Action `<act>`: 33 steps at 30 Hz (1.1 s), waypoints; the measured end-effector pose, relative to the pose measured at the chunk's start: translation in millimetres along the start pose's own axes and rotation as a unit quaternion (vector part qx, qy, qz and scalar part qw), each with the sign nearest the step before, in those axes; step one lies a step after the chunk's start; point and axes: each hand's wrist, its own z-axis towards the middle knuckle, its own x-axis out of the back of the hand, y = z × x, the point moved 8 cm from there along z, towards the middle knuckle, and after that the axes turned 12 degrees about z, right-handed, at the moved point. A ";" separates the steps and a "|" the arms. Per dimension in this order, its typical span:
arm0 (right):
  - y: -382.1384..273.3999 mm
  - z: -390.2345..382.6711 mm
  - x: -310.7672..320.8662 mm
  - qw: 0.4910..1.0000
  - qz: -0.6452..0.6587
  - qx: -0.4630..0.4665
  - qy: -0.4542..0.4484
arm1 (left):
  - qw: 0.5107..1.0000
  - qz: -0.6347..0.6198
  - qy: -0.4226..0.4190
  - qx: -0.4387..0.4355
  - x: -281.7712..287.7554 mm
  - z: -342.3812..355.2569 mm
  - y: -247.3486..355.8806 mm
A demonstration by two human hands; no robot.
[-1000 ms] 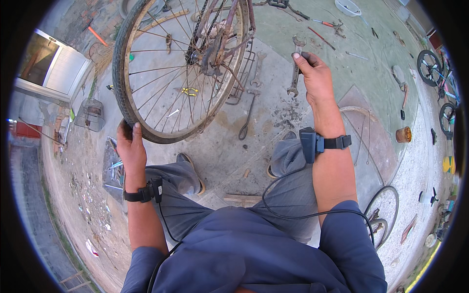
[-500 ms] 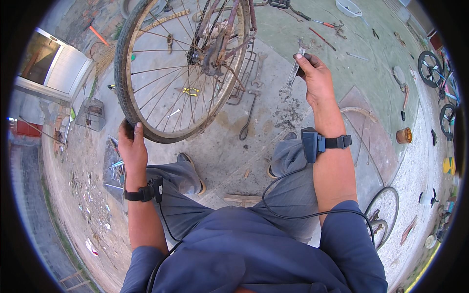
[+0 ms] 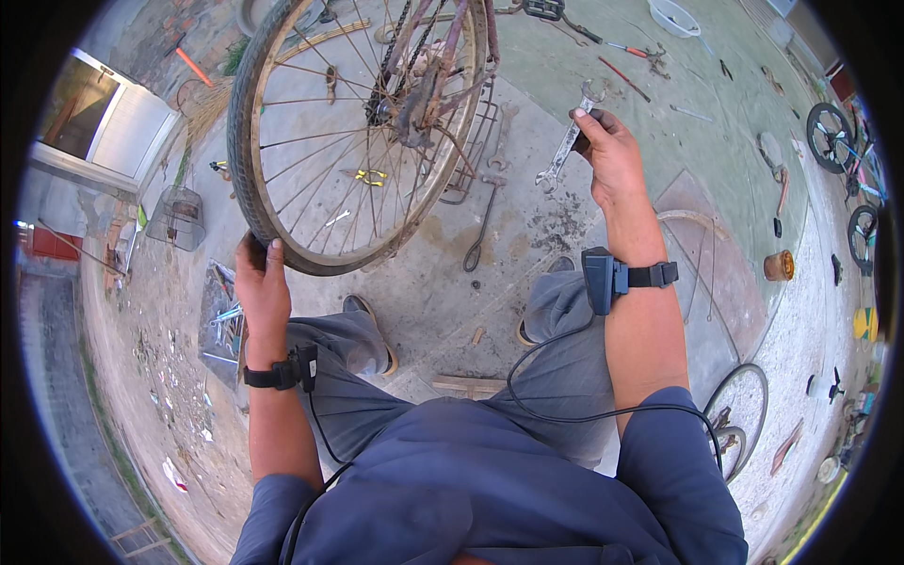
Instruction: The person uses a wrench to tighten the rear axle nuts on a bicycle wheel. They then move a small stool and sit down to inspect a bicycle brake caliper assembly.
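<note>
A green sheet (image 3: 683,141) spreads over the ground at far right, beyond the bare concrete (image 3: 443,320) at your feet. Ahead of you, toward the far left, a spoked bicycle wheel (image 3: 379,111) stands in a rusty frame (image 3: 456,40). A wire basket (image 3: 177,218) sits on the ground at left, while a white basin (image 3: 684,28) rests at far right. Between the wheel and your right side, a long tool (image 3: 482,231) lies with its looped end near you. Your left hand (image 3: 264,290) is at the wheel's near left edge, thumb and fingers gripping the tyre (image 3: 241,151). Your right hand (image 3: 610,155), to the right of the wheel, pinches a metal wrench (image 3: 565,153) between thumb and fingers. The wrench slants over the concrete, its far end leaning right, well apart from the wheel. A rust-coloured can (image 3: 779,266) sits at right, past your right forearm (image 3: 644,330). Yellow-handled pliers (image 3: 369,177), seen through the wheel, lie on the concrete.
</note>
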 end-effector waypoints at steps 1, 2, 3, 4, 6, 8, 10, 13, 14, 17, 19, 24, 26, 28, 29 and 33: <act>-0.4 -0.2 -0.4 1.000 -0.003 0.001 0.000 | 1.000 0.003 -0.003 0.002 -0.2 -0.9 -0.8; -0.2 -0.1 -0.9 1.000 0.001 -0.001 0.000 | 1.000 0.006 -0.006 0.006 -0.3 -1.8 -1.8; -0.1 0.0 -1.2 1.000 0.000 -0.002 0.000 | 1.000 0.007 -0.008 0.010 -0.3 -2.7 -3.3; 0.2 0.1 -0.2 1.000 -0.006 -0.004 0.008 | 1.000 0.016 -0.008 0.012 -0.6 -4.0 -4.6; 0.8 -0.5 -1.1 1.000 0.005 -0.006 0.002 | 1.000 0.010 -0.007 0.008 -1.6 -6.7 -7.2; 1.2 -0.5 -1.1 1.000 0.006 -0.006 0.001 | 1.000 0.019 -0.015 0.020 -3.5 -9.0 -13.3; 1.1 -0.1 -0.6 1.000 -0.001 -0.005 0.003 | 1.000 0.009 -0.023 0.017 -6.0 -10.8 -17.0; 2.1 0.3 0.6 1.000 0.002 -0.004 0.011 | 0.999 0.006 -0.031 0.012 -8.0 -12.0 -19.1; 2.5 0.4 0.6 1.000 0.007 -0.005 0.009 | 0.999 0.012 -0.030 0.016 -7.3 -12.7 -19.2; 2.6 0.2 1.2 1.000 0.005 -0.006 0.009 | 1.000 -0.002 -0.015 0.008 -3.7 -12.5 -12.9; 1.9 0.2 1.1 1.000 -0.007 -0.005 0.008 | 1.000 -0.006 -0.008 0.005 -0.3 -10.3 -7.8; 2.5 0.0 0.3 1.000 -0.004 -0.012 0.007 | 1.000 -0.018 0.001 0.005 1.5 -5.2 -0.8; 2.6 0.0 0.2 1.000 -0.004 -0.011 0.008 | 1.000 -0.012 0.000 0.006 1.0 -5.3 -0.4; 2.3 0.1 0.7 1.000 -0.007 -0.009 0.011 | 1.000 -0.005 0.000 0.005 0.7 -5.7 -0.3; 2.4 0.2 0.6 1.000 -0.004 -0.010 0.011 | 1.000 0.001 0.000 0.002 0.8 -6.0 0.0; 2.0 -0.1 0.3 1.000 -0.004 -0.009 0.009 | 1.000 0.010 0.000 0.004 0.4 -6.4 -0.8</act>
